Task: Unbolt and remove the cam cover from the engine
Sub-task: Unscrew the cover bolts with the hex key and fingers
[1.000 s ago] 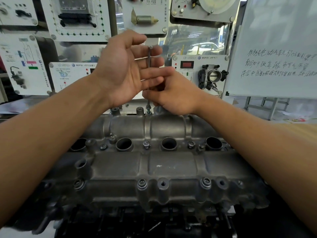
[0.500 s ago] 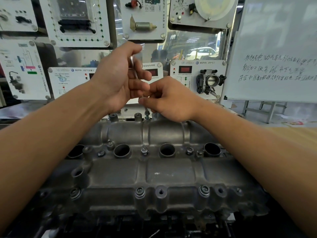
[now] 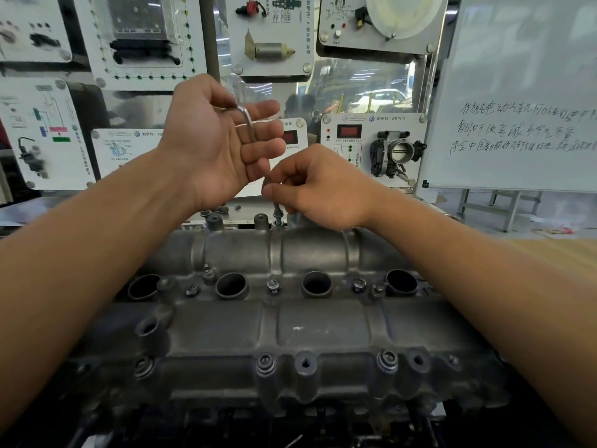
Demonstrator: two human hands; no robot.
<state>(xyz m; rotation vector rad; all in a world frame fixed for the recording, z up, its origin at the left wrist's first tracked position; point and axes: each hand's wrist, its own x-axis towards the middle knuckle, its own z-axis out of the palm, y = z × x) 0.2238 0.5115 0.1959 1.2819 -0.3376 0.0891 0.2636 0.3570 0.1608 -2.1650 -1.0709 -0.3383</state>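
Metal of the cam cover [image 3: 290,324] is dull grey and a little dirty, cast in two long rounded humps that run from left to right. It lies in the near middle of my view, under both forearms. Between the humps I count four round open holes in one row, with small bolts [image 3: 274,285] standing between them. Along the near edge there are more bolts with washers [image 3: 265,363] and some bosses with empty holes.

At the far edge of the cover one bolt [image 3: 277,216] stands up from its boss. The hex key [image 3: 250,127] is upright above it, and its lower end meets the bolt head.

My right hand [image 3: 323,189] pinches the lower shaft of the key between thumb and curled fingers, just above the bolt.

My left hand [image 3: 210,147] is higher, palm toward me, fingers straight and a little apart. The bend of the key lies against these fingers. The thumb reaches over the short arm, but I cannot tell if it presses there.
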